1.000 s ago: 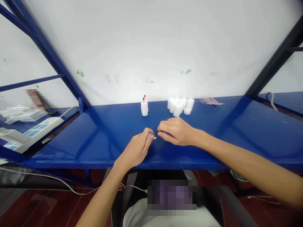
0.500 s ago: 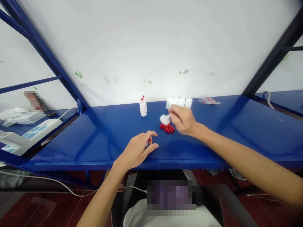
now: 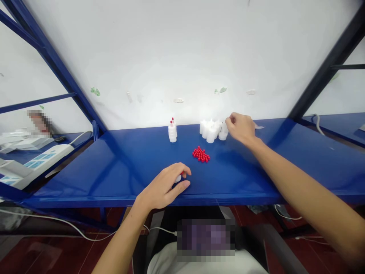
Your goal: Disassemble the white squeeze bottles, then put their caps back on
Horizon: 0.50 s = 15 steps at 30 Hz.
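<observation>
My left hand (image 3: pixel 167 186) rests near the table's front edge, its fingers curled round a small white bottle with a red tip (image 3: pixel 178 178). Most of that bottle is hidden by the hand; the thumb and index tip stand apart. At the back right, my right hand (image 3: pixel 242 127) has its fingers pinched at the top of a white bottle (image 3: pixel 223 132), which leans slightly. Left of it several white bottles without red tips (image 3: pixel 210 134) stand grouped. A heap of small red caps (image 3: pixel 201 155) lies between my hands. Two white bottles with red tips (image 3: pixel 172 133) stand farther back.
The blue table (image 3: pixel 128 160) meets a white wall behind. Blue frame posts (image 3: pixel 65 72) rise at both sides. A power strip (image 3: pixel 42 163) and white boxes (image 3: pixel 34 142) lie at the left. A bit of clear plastic bag (image 3: pixel 259 126) shows behind my right hand.
My right hand has moved back and right, from above the red caps to the bottle group. The white bottle it held tilted is no longer over the caps. My left hand is almost unmoved.
</observation>
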Available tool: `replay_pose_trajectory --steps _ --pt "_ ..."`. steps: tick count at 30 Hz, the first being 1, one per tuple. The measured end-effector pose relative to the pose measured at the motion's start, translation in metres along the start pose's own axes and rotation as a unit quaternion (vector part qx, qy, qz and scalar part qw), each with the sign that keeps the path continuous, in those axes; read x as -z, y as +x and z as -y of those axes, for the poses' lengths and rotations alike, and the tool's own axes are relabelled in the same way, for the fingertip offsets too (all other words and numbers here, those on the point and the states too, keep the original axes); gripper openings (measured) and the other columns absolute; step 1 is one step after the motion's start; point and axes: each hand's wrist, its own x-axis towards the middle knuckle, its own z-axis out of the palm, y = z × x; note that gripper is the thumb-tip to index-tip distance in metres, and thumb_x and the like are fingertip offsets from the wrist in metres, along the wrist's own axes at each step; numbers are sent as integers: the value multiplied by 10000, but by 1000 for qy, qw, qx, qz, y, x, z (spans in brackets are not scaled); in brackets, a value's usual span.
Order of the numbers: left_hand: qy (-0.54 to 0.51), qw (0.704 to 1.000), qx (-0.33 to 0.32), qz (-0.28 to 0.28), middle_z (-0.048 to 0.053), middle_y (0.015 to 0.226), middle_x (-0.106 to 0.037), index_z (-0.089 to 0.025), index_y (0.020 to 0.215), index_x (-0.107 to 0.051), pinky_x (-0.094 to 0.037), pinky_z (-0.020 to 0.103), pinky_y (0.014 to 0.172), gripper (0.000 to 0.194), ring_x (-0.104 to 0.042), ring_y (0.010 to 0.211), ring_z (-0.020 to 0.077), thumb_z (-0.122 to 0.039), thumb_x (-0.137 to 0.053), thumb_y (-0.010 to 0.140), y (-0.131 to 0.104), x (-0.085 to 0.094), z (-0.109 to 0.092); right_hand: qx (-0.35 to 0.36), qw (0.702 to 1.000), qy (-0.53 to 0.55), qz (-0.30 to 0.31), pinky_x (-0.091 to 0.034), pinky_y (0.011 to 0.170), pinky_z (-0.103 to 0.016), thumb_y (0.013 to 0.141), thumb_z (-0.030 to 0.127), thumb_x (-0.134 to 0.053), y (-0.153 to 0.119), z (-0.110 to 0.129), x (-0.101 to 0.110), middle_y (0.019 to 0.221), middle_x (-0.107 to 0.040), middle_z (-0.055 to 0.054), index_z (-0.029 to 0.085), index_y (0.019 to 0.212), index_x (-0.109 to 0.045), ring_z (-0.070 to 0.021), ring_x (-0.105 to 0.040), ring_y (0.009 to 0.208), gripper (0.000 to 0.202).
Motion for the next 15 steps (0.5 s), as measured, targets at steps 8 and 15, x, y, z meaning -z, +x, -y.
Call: replay_pose_trajectory --steps 8,15 --pt "26 995 53 -83 95 1174 -527 -208 1265 -461 -428 397 1002 292 -504 1100 216 -186 -346 997 3 -10 10 2 997 -41 70 -303 589 -322 841 356 -485 0 -1 -6 793 -709 -135 187 810 -688 -260 -586 699 266" --pt "7 995 69 -68 64 1134 -612 -246 1338 -504 -472 372 949 353 -588 1024 202 -291 -509 989 8 -12 17 119 989 91 -12 -329 636 -334 858 324 -471 -12 19 8 776 -639 -92 196 676 -576 -210 -527 685 247"
